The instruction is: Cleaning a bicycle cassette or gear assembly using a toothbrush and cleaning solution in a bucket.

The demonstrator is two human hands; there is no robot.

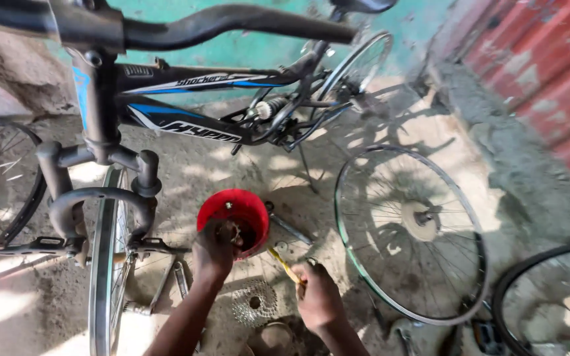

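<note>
The red plastic bowl (233, 212) sat on the dirt floor (522, 191) beside the black bicycle frame (186, 122), which bore blue-and-white lettered decals. The left hand (214, 249) reached into the bowl, fingers curled, contents indiscernible. The right hand (318, 295) was closed on a yellow-handled tool (284, 265) near the sprocket cassette (254, 302).

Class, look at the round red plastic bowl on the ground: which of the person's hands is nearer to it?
The left hand is nearer: it reaches over the round red plastic bowl's near rim. The right hand is off to the bowl's right, nearer the camera, holding a thin yellow-handled tool.
</note>
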